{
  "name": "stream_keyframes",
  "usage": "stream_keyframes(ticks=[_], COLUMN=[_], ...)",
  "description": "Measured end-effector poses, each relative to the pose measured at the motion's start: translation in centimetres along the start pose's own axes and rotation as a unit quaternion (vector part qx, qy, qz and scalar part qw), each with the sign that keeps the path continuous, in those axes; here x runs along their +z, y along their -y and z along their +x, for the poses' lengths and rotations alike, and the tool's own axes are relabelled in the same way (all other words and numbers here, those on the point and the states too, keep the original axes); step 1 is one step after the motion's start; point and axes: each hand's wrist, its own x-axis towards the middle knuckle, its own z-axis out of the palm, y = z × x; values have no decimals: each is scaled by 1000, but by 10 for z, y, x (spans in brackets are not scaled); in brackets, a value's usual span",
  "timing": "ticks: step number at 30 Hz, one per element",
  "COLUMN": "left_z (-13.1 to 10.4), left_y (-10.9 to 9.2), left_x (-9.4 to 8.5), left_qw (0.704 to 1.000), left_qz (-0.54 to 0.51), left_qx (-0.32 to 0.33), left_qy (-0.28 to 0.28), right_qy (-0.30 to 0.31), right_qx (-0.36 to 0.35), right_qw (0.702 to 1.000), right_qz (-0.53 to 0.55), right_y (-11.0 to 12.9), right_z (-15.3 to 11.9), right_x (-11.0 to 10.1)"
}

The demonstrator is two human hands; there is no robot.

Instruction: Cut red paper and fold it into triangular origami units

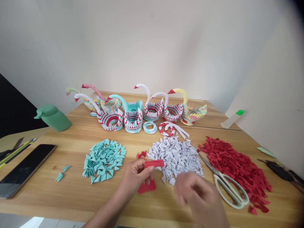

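My left hand [136, 175] pinches a narrow folded strip of red paper [155, 163] between thumb and fingers, held level above the table. Below those fingers lies more red paper [146, 186], partly covered by the hand. My right hand [194, 193] is to the right, blurred by motion, its fingers curled; whether anything is in them does not show. Just beyond both hands spreads a pile of white folded paper triangles [177, 155]. A few red folded pieces [142, 154] sit at its left edge.
Turquoise triangles [104, 160] are heaped at left, red ones [235, 164] at right beside scissors [228, 186]. Several paper swans [110, 118] stand at the back, with paper rings [149, 127] before them. A phone [26, 169] and a green jug-like container [53, 117] are at far left.
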Motion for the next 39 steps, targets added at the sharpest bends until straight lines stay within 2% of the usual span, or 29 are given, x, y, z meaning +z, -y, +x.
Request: stream_keyframes(ticks=[3,5,8,11,14,23,29,35,39], left_z=[-2,-3,-5,-6,-6,-3,-3,-4,-5], left_y=[-1,-1,-1,-1,-1,3,3,3,2], left_x=[1,2,3,4,4,3,4,4,4], left_qw=[1000,1000,1000,1000,1000,1000,1000,1000,999], left_qz=[5,4,-2,-5,-7,-9,-15,-18,-14], left_qx=[-6,-7,-7,-10,-9,-13,-8,14,29], left_qy=[2,7,14,18,16,5,4,0,5], right_qy=[-28,-6,46,49,48,40,47,43,30], right_qx=[44,69,79,66,60,67,75,72,91], right_qw=[998,997,996,994,994,995,994,995,995], right_qz=[23,36,-15,-70,-81,-61,-64,-44,-10], right_y=[-20,-28,-29,-25,-24,-34,-32,-29,-35], right_z=[31,39,38,36,36,36,36,37,36], right_x=[10,17,25,28,28,29,28,30,29])
